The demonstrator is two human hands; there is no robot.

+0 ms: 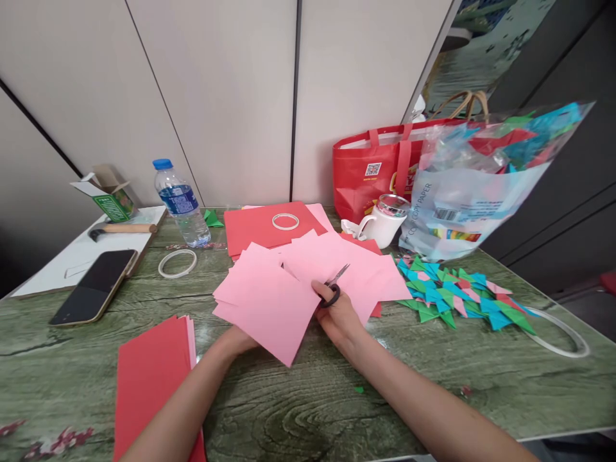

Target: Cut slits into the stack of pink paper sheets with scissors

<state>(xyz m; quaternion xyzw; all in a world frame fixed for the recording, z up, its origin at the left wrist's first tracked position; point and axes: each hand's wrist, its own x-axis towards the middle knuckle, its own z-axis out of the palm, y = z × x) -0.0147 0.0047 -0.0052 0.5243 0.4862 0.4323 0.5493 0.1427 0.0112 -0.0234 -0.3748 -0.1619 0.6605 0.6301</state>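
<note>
Remotely, I see the right hand (341,319) angled inward, grasping black-handled scissors (337,294) beside pink paper sheets (272,301); the left hand (245,341) reaches beneath them, fingers hidden, its grip untellable.

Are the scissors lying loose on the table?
No, the right hand is holding the scissors, with pink paper visible behind them.

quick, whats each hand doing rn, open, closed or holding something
Left hand: mostly hidden beneath the pink sheets; its grip cannot be told.
Right hand: closed, holding the scissors.
</note>
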